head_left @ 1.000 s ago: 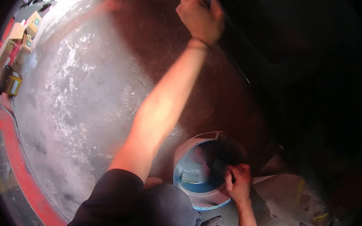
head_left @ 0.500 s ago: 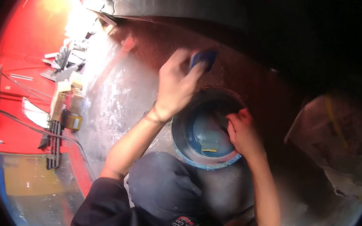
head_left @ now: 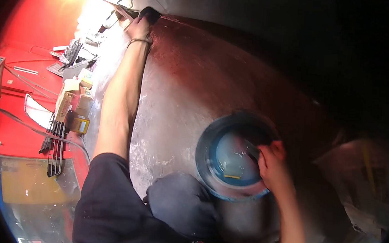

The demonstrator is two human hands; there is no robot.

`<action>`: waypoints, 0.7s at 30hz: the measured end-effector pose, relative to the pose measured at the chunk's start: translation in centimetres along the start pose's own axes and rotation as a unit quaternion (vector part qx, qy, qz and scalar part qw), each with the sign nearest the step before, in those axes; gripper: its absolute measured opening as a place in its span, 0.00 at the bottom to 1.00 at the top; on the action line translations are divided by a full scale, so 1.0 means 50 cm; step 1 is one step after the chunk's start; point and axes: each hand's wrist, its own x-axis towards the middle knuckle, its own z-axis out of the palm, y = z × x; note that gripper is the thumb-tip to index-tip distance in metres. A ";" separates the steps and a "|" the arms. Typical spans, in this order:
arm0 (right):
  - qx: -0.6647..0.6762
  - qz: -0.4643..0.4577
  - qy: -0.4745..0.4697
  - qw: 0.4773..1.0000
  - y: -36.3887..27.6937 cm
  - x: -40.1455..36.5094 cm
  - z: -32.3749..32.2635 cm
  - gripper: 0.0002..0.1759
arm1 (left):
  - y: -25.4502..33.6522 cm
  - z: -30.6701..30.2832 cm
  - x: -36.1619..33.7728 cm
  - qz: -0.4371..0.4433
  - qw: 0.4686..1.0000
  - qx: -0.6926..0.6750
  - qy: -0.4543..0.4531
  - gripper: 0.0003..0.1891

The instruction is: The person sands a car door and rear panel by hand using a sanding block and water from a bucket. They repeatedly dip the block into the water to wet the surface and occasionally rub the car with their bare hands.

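My left arm is stretched far forward and left, and my left hand point(head_left: 139, 28) grips a small dark block point(head_left: 149, 14) at the lower edge of the grey panel. Lower right, a round blue bucket point(head_left: 205, 170) of cloudy water stands on the floor. A pale flat piece point(head_left: 232, 170) with a yellow edge lies in that water. My right hand point(head_left: 272, 166) is at the bucket's right rim, fingers closed around something dark and thin that reaches over the water. Blur hides what kind of thing it is.
A large grey panel point(head_left: 208, 4) overhangs the top. At the left, boxes point(head_left: 79, 124), a black grille point(head_left: 56, 149) and loose parts lie beside a red surface, with a cable point(head_left: 29, 124) across it. A pale printed bag point(head_left: 355, 170) is at the right. My knee point(head_left: 181, 202) is below the bucket.
My left hand has moved forward and left with the block, from above the bucket to the panel's edge. My right hand stays at the bucket; the view has shifted slightly.
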 end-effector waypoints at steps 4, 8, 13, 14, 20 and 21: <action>-0.029 0.039 -0.033 0.998 -0.039 0.015 -0.018 0.14 | -0.033 0.052 0.093 0.048 0.997 -0.060 0.024 0.20; -0.087 0.053 -0.043 0.994 -0.061 0.028 -0.025 0.14 | -0.071 0.083 0.145 0.059 0.996 -0.046 0.056 0.23; -0.081 0.043 -0.011 0.996 -0.063 0.025 -0.026 0.13 | -0.022 0.113 0.063 0.069 0.989 -0.123 0.043 0.17; -0.068 0.044 -0.002 0.997 -0.062 0.029 -0.025 0.12 | -0.007 0.120 0.051 0.076 0.982 -0.168 0.026 0.15; -0.045 0.054 0.014 0.997 -0.059 0.028 -0.026 0.12 | 0.024 0.157 -0.057 0.201 0.959 -0.200 -0.007 0.14; -0.046 0.043 0.019 0.998 -0.054 0.024 -0.026 0.12 | 0.029 0.174 -0.103 0.221 0.953 -0.208 -0.010 0.14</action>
